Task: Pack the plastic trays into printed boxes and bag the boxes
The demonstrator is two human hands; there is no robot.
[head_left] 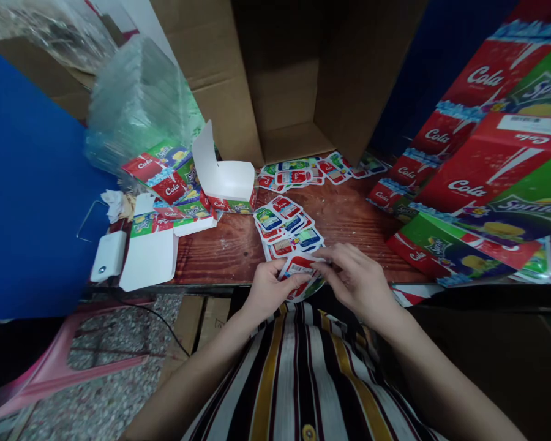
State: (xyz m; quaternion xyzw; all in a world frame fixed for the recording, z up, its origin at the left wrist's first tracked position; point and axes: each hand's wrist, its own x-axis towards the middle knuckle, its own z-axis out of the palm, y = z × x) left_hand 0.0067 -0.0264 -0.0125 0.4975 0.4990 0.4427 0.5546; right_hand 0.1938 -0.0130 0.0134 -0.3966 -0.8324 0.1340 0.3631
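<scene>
My left hand (269,289) and my right hand (351,278) meet at the near edge of the wooden table (224,248). Both are closed on a small stack of printed cards (299,269) in red, white and green. The left hand grips the stack from the left side. The right hand's fingers pinch its top edge. Just beyond the hands lies a loose pile of the same cards (287,226) on the table.
An open white box (224,180) stands behind the pile. Flat and folded Cola and Sprite cartons (172,184) lie at left, more (487,184) stacked at right. More cards (303,171) lie before a large open cardboard box (284,79). A blue panel (22,184) is at left.
</scene>
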